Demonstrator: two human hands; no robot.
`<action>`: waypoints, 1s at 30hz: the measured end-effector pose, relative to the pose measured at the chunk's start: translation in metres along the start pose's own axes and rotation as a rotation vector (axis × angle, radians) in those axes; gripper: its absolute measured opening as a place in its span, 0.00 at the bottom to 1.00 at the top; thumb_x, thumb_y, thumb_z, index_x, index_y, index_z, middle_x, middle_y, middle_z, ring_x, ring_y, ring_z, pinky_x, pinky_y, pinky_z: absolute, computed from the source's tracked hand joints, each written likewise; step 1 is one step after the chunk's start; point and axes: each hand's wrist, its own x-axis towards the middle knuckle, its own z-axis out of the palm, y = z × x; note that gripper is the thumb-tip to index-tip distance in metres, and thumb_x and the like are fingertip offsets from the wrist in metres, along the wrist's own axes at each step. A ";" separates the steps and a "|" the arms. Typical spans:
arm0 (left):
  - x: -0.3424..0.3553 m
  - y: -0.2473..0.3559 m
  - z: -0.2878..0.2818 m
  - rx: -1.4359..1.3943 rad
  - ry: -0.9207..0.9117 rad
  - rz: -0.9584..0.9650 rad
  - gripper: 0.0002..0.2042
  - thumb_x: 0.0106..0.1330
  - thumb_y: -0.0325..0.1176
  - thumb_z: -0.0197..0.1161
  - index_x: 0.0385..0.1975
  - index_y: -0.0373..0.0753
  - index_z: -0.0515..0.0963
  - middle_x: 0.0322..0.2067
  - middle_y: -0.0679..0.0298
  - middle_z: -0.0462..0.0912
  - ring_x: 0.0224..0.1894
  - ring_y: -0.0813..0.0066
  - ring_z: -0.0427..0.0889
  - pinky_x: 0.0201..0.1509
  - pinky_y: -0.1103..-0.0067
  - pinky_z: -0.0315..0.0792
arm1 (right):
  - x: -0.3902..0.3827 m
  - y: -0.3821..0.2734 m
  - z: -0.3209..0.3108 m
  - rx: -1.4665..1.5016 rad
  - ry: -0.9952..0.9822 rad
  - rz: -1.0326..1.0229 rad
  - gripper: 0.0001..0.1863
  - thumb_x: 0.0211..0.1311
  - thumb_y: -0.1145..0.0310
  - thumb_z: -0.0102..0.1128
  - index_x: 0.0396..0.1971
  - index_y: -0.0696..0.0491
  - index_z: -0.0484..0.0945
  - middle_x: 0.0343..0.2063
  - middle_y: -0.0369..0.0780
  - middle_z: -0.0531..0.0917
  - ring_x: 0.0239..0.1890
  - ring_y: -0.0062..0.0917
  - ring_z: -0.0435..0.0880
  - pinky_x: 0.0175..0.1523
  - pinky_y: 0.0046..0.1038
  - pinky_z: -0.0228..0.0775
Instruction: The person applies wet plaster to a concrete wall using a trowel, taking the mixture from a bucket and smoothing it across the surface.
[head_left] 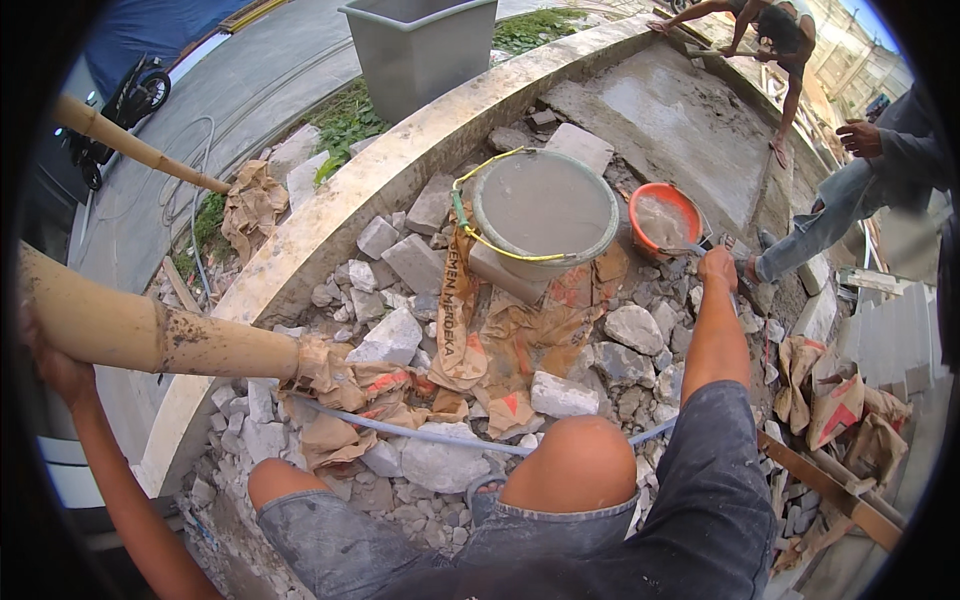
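My left hand [62, 365] grips the thick bamboo pole [150, 320] at the left edge; its fingers are partly hidden behind the pole. At the right, my right hand [716, 268] is closed on a trowel [688, 249], whose grey blade reaches to the rim of the orange bucket [665, 193]. Wet grey mix lies in that small bucket. Beside it stands a larger round bucket [545, 254] with a yellow-green handle, filled nearly to the rim with grey slurry.
Broken concrete chunks [396, 335] and torn paper sacks [540, 325] surround my legs. A curved low wall [330, 215] runs along the left, with a grey tub [425, 55] beyond. One person bends over the wet slab [670, 110]; another stands at right. A pale hose [430, 432] crosses before me.
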 end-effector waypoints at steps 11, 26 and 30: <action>-0.045 0.029 0.071 0.183 -0.169 0.054 0.24 0.79 0.52 0.52 0.56 0.34 0.75 0.51 0.60 0.82 0.55 0.71 0.80 0.63 0.74 0.71 | 0.042 -0.046 0.091 -0.135 -0.049 -0.033 0.22 0.74 0.58 0.46 0.59 0.48 0.82 0.64 0.44 0.79 0.68 0.43 0.75 0.68 0.45 0.69; -0.026 0.023 0.031 0.189 -0.176 0.027 0.21 0.79 0.44 0.50 0.62 0.36 0.73 0.62 0.57 0.77 0.66 0.63 0.75 0.71 0.66 0.68 | 0.043 -0.049 0.064 0.141 0.138 -0.475 0.23 0.63 0.61 0.62 0.53 0.61 0.82 0.45 0.54 0.86 0.49 0.46 0.85 0.56 0.40 0.75; -0.025 0.036 0.018 0.306 -0.221 0.138 0.20 0.79 0.43 0.51 0.63 0.38 0.74 0.61 0.58 0.77 0.64 0.64 0.76 0.71 0.67 0.68 | -0.095 -0.145 -0.004 0.660 0.092 -0.831 0.26 0.65 0.53 0.66 0.50 0.63 0.81 0.35 0.50 0.87 0.41 0.41 0.87 0.50 0.36 0.77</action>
